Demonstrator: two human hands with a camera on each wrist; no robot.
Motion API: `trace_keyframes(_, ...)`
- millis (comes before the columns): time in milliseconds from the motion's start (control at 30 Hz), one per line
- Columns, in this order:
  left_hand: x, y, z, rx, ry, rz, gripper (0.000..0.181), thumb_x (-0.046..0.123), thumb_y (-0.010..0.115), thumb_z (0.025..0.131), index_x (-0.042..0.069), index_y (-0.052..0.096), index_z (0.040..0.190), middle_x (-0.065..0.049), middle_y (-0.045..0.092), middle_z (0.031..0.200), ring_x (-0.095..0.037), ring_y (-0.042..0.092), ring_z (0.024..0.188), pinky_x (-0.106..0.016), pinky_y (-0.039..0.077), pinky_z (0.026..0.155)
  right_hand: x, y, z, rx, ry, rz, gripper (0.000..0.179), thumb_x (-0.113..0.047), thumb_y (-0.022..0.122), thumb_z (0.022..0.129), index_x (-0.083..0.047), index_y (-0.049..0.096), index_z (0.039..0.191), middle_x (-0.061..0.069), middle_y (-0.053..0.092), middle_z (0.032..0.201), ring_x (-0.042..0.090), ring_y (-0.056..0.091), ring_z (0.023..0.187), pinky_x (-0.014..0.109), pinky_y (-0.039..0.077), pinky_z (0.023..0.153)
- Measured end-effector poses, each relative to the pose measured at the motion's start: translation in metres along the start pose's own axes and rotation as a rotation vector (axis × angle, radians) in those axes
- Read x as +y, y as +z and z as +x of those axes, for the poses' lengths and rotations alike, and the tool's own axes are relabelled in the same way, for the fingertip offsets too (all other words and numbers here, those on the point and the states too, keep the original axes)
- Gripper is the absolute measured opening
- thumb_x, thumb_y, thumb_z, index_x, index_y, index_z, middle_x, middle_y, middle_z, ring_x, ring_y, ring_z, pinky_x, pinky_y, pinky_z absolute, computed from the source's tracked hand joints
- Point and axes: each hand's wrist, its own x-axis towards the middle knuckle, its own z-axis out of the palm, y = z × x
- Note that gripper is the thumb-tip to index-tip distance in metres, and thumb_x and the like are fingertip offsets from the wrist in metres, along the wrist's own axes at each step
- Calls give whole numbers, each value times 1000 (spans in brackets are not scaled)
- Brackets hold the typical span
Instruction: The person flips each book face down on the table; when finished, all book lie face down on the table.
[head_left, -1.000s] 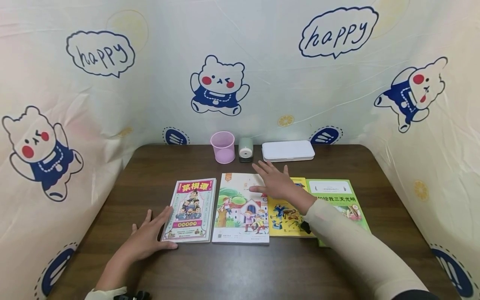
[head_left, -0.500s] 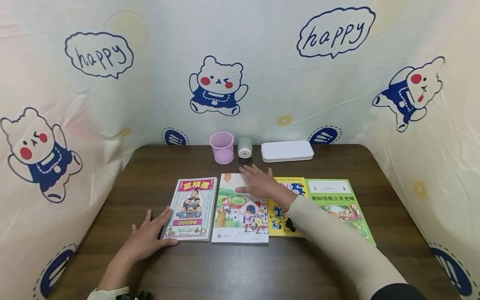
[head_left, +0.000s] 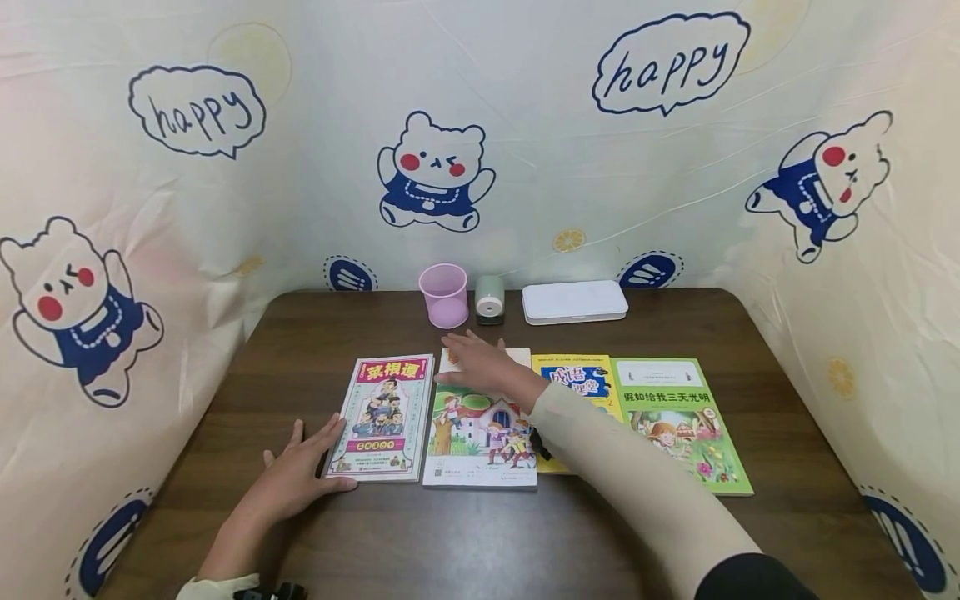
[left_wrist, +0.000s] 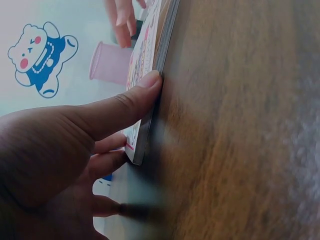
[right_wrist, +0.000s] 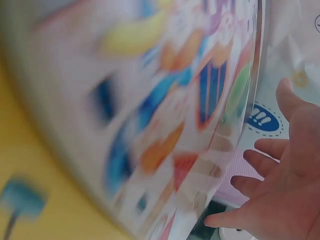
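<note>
lying flat on the brown table (head_left: pixel 465 542), the pink-and-green book (head_left: pixel 381 417) at the left end of a row of four is pointed with its title end toward the far side, its long axis leaned slightly rightward at the top. its near left corner is touched by the left hand (head_left: pixel 296 471), whose thumb is laid against the near edge and whose fingers are spread by the left side. the white book (head_left: pixel 483 467), just to the right, is aimed almost straight away; its upper part is covered by the right hand (head_left: pixel 486 367), fingers spread, though whether the cover is touched cannot be told. farther right, the yellow book (head_left: pixel 581 371) is partly hidden by the pale right sleeve (head_left: pixel 637 483), stretched across the row, and the green book (head_left: pixel 678 425) is turned with its far end leftward. behind, a pink cup (head_left: pixel 447 302), a small green device (head_left: pixel 491 298) and a white case (head_left: pixel 575 302) are lined up before a printed cloth (head_left: pixel 315 183). on the first cover, a yellow title on a pink band and clustered cartoon figures are shown; on the white one, greenery, a house and children are pictured.
</note>
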Motion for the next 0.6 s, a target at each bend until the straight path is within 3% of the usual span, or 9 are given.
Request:
trace_keyframes(267, -2, -1, -1, 1, 12, -28, 115, 68, 80, 74, 11, 32, 162, -18, 25, 167, -68, 3, 146, -96, 2, 90, -13, 12, 19, -6, 10, -16, 83, -65, 57, 98, -24, 28, 165, -1, 21, 172, 31, 13, 159, 77, 11, 118)
trace_keyframes(600, -2, -2, -2, 3, 10, -31, 116, 68, 80, 73, 10, 32, 162, -19, 26, 167, -67, 2, 146, -96, 1, 90, -12, 26, 34, 21, 47, -46, 77, -66, 62, 94, -32, 40, 160, 0, 26, 171, 30, 14, 159, 75, 11, 119)
